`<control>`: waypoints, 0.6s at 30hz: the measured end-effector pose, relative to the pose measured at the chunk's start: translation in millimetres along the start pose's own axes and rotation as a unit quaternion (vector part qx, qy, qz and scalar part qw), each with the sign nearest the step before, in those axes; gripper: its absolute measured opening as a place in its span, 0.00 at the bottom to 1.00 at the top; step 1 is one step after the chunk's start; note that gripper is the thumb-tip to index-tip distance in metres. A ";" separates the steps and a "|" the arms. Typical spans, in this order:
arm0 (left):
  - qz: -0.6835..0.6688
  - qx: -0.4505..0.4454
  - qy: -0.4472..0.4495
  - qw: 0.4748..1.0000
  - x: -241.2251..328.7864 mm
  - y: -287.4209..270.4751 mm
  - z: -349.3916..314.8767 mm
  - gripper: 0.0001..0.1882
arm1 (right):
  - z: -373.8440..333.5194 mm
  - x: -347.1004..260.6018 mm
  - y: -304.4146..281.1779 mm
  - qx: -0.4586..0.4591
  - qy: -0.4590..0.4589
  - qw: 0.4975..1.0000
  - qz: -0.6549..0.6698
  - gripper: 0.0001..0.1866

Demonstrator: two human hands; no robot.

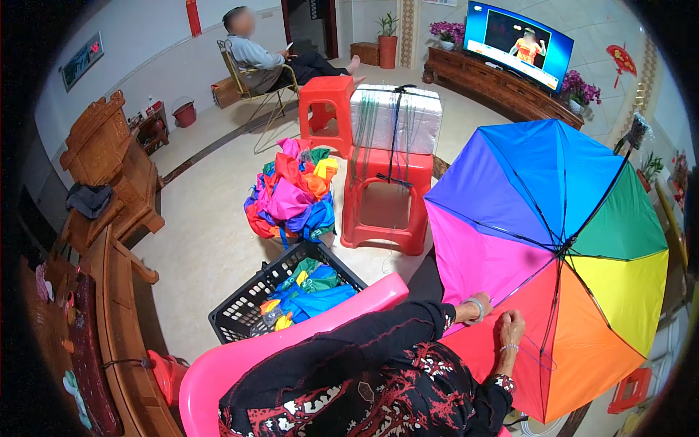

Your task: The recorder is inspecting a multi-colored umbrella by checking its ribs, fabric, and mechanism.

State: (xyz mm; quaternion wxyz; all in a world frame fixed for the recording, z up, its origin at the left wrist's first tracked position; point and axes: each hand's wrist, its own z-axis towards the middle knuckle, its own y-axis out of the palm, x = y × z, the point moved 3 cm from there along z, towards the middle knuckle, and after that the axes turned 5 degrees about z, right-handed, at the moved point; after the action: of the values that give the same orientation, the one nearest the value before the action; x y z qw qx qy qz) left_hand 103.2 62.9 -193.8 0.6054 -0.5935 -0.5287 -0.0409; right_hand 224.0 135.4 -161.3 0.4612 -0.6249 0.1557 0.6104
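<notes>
An open rainbow umbrella [619,284] stands at my right with its inner side and dark ribs toward me. Its shaft runs up to the handle [637,132] at the upper right. My left hand [475,306], with a bangle at the wrist, is closed on the fabric where the pink and red panels meet. Just right of it, my right hand [512,328] is pinched in front of the red panel; what its fingers hold is too small to make out. A thin purple thread [540,355] loops across the red panel beside the right hand.
A black basket [234,320] holds folded colourful fabric. Behind it lies a heap of colourful umbrellas [287,193]. Threads hang over a white foam block [422,120] on a red stool [353,218]. A person [258,58] sits farther back. Wooden furniture [120,306] lines the left.
</notes>
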 end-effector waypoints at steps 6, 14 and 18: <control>-0.012 0.001 -0.001 1.000 -2.9 -2.0 -1.2 0.14 | -5.1 -20.4 1.4 0.006 -0.061 0.997 -0.038 0.04; 0.098 -0.013 0.059 0.993 -12.5 21.2 27.5 0.12 | 1.4 -11.5 1.1 0.001 -0.032 0.999 -0.004 0.04; 0.260 -0.030 0.159 0.952 -32.2 44.1 49.9 0.11 | 5.0 -5.4 5.1 -0.010 -0.019 1.000 0.012 0.04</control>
State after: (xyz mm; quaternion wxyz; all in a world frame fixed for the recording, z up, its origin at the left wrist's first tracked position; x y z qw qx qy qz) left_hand 89.5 95.1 -258.9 0.6532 -0.7142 -0.2514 0.0088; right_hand 216.0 134.6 -157.5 0.4503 -0.6162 0.1481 0.6290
